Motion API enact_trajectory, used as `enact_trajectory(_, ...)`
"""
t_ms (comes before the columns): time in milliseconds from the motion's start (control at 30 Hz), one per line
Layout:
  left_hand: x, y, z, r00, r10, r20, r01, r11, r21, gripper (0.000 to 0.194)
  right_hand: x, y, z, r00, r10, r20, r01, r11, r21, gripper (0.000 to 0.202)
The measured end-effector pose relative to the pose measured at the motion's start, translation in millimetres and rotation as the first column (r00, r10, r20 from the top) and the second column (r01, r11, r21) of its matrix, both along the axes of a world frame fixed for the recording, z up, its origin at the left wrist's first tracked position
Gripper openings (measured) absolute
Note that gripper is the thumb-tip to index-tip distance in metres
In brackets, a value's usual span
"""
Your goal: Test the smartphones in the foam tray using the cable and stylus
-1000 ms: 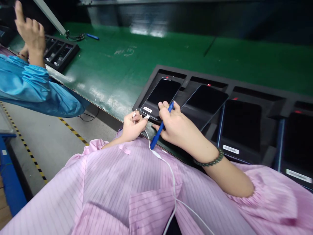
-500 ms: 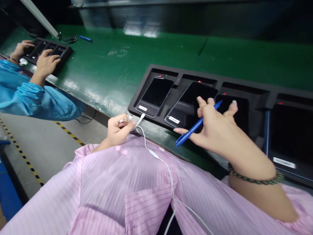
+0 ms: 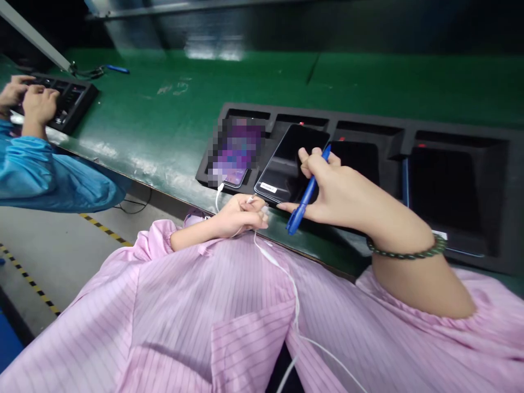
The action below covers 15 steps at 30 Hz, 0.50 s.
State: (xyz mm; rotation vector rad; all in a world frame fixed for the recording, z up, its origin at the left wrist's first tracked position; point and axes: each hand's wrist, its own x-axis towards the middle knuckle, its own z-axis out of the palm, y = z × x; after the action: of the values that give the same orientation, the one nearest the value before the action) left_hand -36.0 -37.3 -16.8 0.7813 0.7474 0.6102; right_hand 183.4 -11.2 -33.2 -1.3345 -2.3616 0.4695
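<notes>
The left hand [image 3: 241, 215] is pinching a thin white cable [image 3: 286, 273] in curled fingers beside the flat, glossy black phone [image 3: 289, 158], which is lying in a matte dark tray [image 3: 333, 120] on the smooth green table [image 3: 164, 114]. The right hand [image 3: 335, 188] is gripping a slim blue plastic pen [image 3: 305, 202] above that phone, fingers bent.

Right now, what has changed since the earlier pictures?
The left hand let go of one white cable plug and moved right, toward the second, dark-screened phone. The leftmost phone went from dark to lit purple. The right hand moved right, still holding the blue plastic pen. The phones stay in the black tray.
</notes>
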Motion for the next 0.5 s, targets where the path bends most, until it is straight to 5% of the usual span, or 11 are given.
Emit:
enact_trajectory(200,8,-3,-12.1,0.97,0.238,0.039,-0.239,0.971,0.004,0.071,-3,8,11.2,1.0,0.009,0.004,-0.009,1.0,-0.018,0.07)
enact_trajectory(500,11,-5,-13.2,0.952,0.302,0.037,-0.303,0.953,-0.002,0.067,-4,18,11.4,0.991,0.082,-0.102,-0.089,0.994,-0.069,0.053)
